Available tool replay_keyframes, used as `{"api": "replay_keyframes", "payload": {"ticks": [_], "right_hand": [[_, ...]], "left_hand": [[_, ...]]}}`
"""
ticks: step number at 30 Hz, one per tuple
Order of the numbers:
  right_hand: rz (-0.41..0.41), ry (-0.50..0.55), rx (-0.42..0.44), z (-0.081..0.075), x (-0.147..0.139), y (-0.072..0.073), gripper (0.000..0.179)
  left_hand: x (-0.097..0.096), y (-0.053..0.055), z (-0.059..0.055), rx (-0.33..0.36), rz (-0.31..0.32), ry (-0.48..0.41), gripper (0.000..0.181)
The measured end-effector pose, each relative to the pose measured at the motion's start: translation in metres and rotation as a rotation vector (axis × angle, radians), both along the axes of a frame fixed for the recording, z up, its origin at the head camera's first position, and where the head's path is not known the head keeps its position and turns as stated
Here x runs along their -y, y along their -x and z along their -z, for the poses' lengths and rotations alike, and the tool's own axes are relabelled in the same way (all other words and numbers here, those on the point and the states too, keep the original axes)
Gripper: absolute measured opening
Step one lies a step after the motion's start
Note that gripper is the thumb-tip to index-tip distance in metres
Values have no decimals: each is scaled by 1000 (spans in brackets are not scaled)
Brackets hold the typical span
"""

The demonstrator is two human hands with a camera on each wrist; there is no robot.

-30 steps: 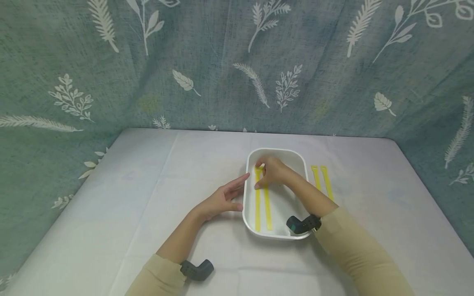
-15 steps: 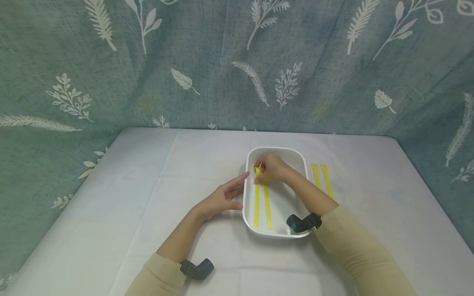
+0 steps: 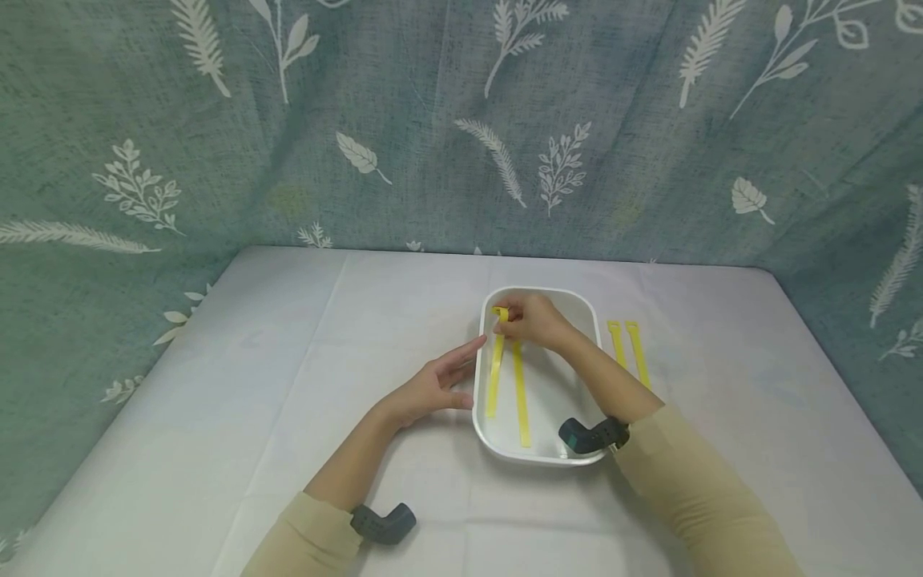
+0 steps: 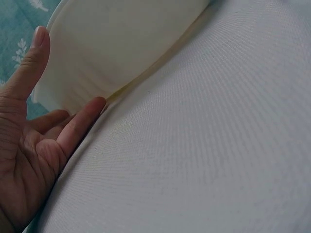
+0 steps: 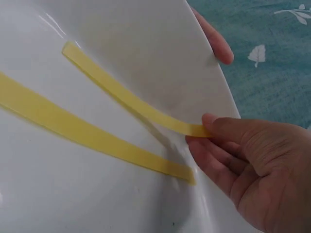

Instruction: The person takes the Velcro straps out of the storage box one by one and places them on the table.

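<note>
Yellow strip in right hand; left hand touches tub.

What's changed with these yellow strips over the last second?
The right hand, pinching the leftmost flat yellow strip in the rounded white tray, has raised it and drawn it away from the person. The left hand, tray, neighbouring strip and two outside strips stayed put.

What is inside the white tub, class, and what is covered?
Inside the tub are a yellow strip pinched by the right hand and another strip on the bottom. In the head view, the hand and forearm cover part of the inside, hiding the latter's far end.
</note>
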State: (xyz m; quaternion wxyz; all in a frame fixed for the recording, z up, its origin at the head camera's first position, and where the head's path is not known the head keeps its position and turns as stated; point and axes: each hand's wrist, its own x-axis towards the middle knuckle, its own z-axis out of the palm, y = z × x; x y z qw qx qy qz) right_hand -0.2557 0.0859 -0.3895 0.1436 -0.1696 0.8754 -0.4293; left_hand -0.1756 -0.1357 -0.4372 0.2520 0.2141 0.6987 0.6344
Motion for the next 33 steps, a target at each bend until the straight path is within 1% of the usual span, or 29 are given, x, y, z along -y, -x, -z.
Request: {"api": "replay_keyframes", "payload": {"ticks": [3,5,11,17,19,21,24,28,33], "right_hand": [[28,87,82,-1,0,0,44],[31,145,96,-2,-1,0,45],[-10,290,93,-6,-4,-3,50],[-23,417,96,-9,-6,-5,47],[-34,435,80,-9,-6,-4,48],[-42,455,63,-9,-6,-3,54],[-47,481,45,-10,-7,-1,66],[-54,536,67,-12,-9,0,79],[-78,580,91,-13,-12,0,89]], "left_hand": [[0,-1,0,-5,-3,6,87],[0,-1,0,-15,1,5,88],[0,0,0,-32,9,3,86],[1,1,2,-10,10,-2,86],[1,1,2,-8,11,-7,86],[1,1,2,-5,10,-8,86],[1,1,2,-3,5,0,86],[0,2,2,0,1,11,86],[0,2,1,-10,3,8,87]]}}
